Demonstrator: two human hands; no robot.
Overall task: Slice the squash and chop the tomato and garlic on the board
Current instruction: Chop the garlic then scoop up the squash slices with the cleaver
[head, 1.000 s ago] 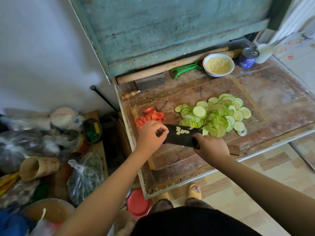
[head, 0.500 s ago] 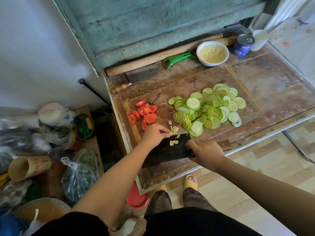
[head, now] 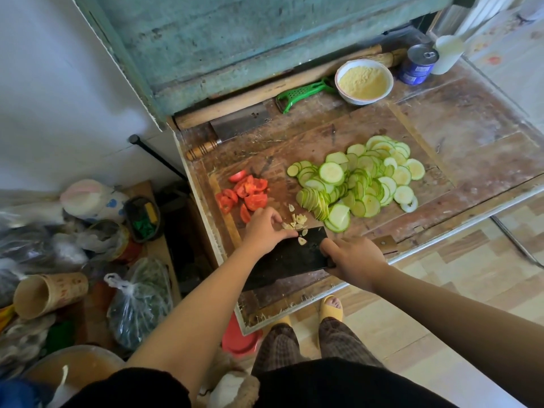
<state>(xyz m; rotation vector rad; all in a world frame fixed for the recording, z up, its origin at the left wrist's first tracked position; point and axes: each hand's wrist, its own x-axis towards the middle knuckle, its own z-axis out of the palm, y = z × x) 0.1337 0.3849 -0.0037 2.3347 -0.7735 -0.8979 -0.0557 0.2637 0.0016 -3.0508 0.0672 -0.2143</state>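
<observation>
On the worn wooden board [head: 323, 142] lies a wide heap of thin green squash slices [head: 362, 181]. Red tomato chunks [head: 245, 194] sit to their left. Small pale garlic pieces [head: 295, 220] lie near the board's front, one stuck on the blade. My right hand [head: 351, 257] grips a black cleaver [head: 290, 257] held flat and tilted near the front edge. My left hand [head: 263, 229] rests on the blade's upper edge, fingertips touching the garlic pieces.
A second cleaver with a wooden handle [head: 232, 131], a rolling pin [head: 265, 95], a green peeler [head: 303, 94], a bowl of yellow meal [head: 363, 82] and a blue can [head: 418, 67] line the back. Bags and containers [head: 88, 245] crowd the floor at left.
The cleaver has tipped from upright with garlic on its face to lying lower near the front edge. Garlic now lies on the board, and my left hand has moved onto it.
</observation>
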